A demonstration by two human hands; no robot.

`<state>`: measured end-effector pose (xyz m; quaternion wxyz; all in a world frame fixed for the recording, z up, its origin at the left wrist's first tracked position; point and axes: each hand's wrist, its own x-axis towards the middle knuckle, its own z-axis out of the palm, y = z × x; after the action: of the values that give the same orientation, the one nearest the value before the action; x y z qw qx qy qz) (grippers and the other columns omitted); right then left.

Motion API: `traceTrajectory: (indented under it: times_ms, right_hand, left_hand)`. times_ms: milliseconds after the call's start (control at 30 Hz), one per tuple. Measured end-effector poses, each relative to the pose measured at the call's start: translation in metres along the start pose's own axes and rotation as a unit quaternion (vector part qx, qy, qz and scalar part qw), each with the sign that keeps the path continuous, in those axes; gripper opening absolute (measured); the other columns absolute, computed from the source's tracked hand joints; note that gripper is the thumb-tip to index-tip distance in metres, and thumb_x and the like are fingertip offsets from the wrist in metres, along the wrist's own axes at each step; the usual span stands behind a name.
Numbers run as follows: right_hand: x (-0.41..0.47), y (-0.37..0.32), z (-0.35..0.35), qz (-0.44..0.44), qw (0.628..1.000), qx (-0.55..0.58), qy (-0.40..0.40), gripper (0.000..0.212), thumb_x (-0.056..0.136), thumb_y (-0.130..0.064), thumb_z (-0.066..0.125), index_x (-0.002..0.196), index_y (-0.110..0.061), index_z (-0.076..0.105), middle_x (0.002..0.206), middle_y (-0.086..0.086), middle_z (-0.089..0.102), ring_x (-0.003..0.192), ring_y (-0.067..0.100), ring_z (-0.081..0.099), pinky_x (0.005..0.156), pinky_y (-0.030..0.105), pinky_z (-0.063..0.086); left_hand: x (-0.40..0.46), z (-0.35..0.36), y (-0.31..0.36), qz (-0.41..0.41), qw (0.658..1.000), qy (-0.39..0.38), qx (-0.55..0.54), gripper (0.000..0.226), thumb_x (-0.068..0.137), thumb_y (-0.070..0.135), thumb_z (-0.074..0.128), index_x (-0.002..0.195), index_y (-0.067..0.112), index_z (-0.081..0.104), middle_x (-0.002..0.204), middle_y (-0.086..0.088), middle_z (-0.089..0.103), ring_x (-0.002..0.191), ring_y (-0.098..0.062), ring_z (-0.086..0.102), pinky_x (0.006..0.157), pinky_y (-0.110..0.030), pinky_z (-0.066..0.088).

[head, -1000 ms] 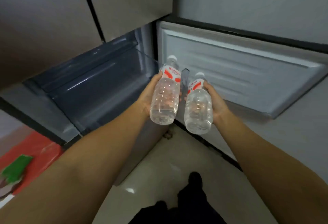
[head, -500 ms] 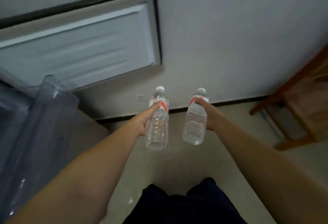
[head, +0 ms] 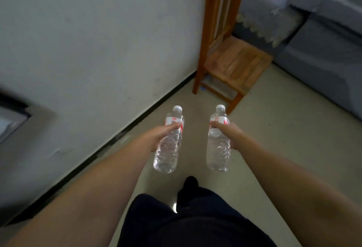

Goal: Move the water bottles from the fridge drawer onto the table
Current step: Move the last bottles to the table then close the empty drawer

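I hold two clear water bottles with white caps and red-and-white labels out in front of me above the floor. My left hand [head: 156,136] grips the left bottle [head: 168,150] around its upper body. My right hand [head: 230,132] grips the right bottle [head: 217,148] the same way. Both bottles are roughly upright, caps pointing away from me, a short gap between them. Only a blurred corner of the fridge door [head: 11,117] shows at the left edge. No table is in view.
A white wall [head: 98,41] with a dark baseboard runs along the left. A wooden chair [head: 231,60] stands ahead against the wall. A grey sofa [head: 323,41] fills the upper right. Pale floor [head: 284,129] lies between them. My dark trousers and one foot show below.
The view has swung right, away from the fridge: drawer and door slid off to the left, while the chair and sofa came into view. Both hands still hold their bottles.
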<state>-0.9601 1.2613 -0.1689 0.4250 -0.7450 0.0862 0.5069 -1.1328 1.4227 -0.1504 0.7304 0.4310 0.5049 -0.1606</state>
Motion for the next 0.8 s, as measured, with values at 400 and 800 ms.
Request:
traceTrajectory:
  times_ms: [400,800]
  right_hand:
    - [0.023,-0.005,-0.115,-0.014,0.974,0.099,0.205,0.075,0.074,-0.028,0.078,0.131,-0.008,0.033,0.118,0.014,0.054,0.105,0.031,0.061,0.088,0.045,0.054]
    - [0.028,-0.023,-0.201,0.014,0.9,0.185,0.395,0.068,0.078,-0.032,0.074,0.129,-0.009,0.035,0.118,0.005,0.051,0.105,0.024,0.055,0.091,0.037,0.048]
  left_hand:
    - [0.092,0.135,0.122,0.083,0.942,-0.075,0.318,0.094,0.049,0.053,0.085,0.124,0.007,0.052,0.111,-0.014,0.066,0.092,-0.029,0.069,0.085,-0.046,0.057]
    - [0.159,0.32,0.23,0.142,0.773,-0.199,0.586,0.088,0.062,0.055,0.078,0.127,0.006,0.045,0.111,-0.005,0.062,0.095,-0.022,0.066,0.08,-0.035,0.057]
